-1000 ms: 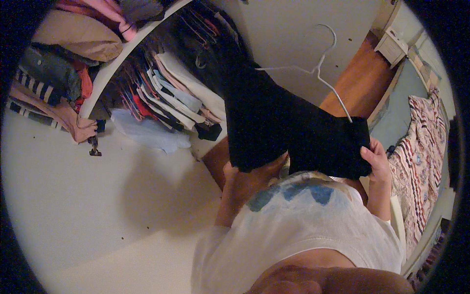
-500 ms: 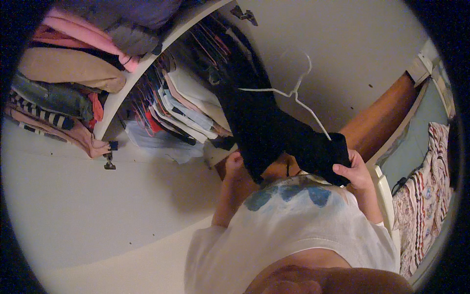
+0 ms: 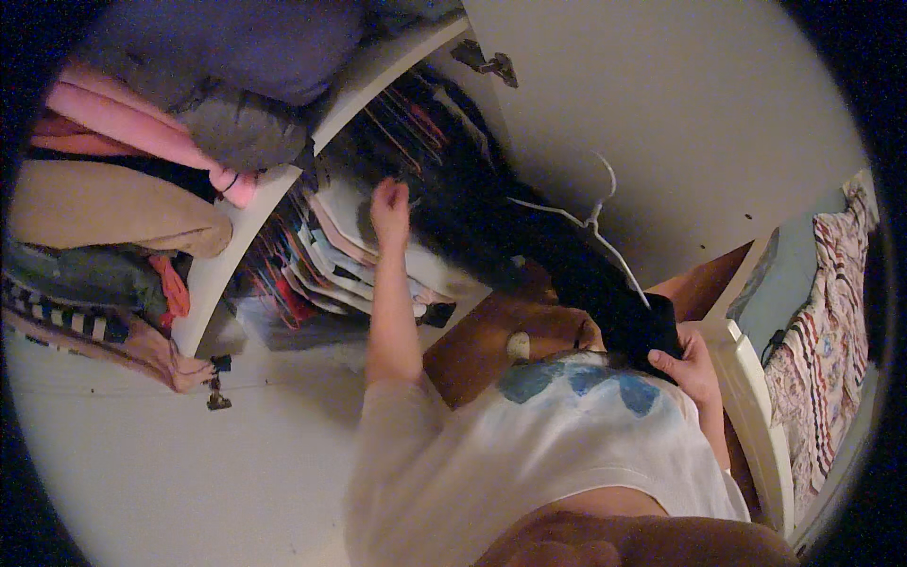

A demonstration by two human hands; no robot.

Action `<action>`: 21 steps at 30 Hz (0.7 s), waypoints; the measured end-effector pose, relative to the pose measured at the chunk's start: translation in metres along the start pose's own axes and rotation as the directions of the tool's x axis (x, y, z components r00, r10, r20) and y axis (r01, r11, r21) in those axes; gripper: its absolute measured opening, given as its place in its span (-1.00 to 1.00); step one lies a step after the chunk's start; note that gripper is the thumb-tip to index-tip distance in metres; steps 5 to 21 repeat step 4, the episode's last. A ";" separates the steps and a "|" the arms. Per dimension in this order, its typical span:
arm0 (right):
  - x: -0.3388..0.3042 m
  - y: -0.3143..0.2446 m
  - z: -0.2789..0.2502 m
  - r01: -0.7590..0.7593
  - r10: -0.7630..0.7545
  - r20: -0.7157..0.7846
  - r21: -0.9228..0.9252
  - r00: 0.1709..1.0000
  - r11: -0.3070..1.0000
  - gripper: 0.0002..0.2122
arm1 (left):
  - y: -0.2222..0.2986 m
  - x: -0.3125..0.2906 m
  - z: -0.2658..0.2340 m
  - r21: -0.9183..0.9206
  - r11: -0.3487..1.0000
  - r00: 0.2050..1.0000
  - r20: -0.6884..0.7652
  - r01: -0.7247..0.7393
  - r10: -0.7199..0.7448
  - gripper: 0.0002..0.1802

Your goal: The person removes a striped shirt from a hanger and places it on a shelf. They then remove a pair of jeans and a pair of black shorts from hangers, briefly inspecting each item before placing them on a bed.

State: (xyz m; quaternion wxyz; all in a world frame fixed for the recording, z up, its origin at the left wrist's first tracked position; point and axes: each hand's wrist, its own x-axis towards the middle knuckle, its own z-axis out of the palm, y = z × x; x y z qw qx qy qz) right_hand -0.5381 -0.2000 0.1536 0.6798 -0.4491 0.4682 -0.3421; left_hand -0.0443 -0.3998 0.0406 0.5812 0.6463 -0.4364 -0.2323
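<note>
My right hand (image 3: pixel 688 362) grips a dark garment (image 3: pixel 605 283) that hangs from a white wire hanger (image 3: pixel 593 222), held low in front of my white shirt. My left hand (image 3: pixel 389 208) reaches up into the open wardrobe, its fingers among the hanging clothes (image 3: pixel 335 255) on the rail; whether it grips one of them is hidden.
Folded clothes fill the wardrobe shelf (image 3: pixel 274 203) above: a pink piece (image 3: pixel 132 128), a tan one (image 3: pixel 104 208), a grey one (image 3: pixel 236 132). The white wardrobe door (image 3: pixel 661 113) stands open on the right. A bed with a striped blanket (image 3: pixel 831 312) lies at the far right.
My left hand has left the dark garment and risen into the row of hanging clothes. The right hand keeps hold of the garment, and the view has shifted toward the wardrobe.
</note>
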 end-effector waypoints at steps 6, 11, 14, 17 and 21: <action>0.001 -0.007 0.025 -0.005 0.004 -0.074 -0.002 0.997 1.000 -0.71 | 0.034 0.081 0.024 0.046 0.998 0.999 -0.004 -0.048 0.048 -0.26; 0.001 -0.007 0.025 -0.005 0.004 -0.074 -0.002 0.997 1.000 -0.71 | 0.034 0.081 0.024 0.046 0.998 0.999 -0.004 -0.048 0.048 -0.26; 0.001 -0.007 0.025 -0.005 0.004 -0.074 -0.002 0.997 1.000 -0.71 | 0.034 0.081 0.024 0.046 0.998 0.999 -0.004 -0.048 0.048 -0.26; 0.001 -0.007 0.025 -0.005 0.004 -0.074 -0.002 0.997 1.000 -0.71 | 0.034 0.081 0.024 0.046 0.998 0.999 -0.004 -0.048 0.048 -0.26; 0.001 -0.007 0.025 -0.005 0.004 -0.074 -0.002 0.997 1.000 -0.71 | 0.034 0.081 0.024 0.046 0.998 0.999 -0.004 -0.048 0.048 -0.26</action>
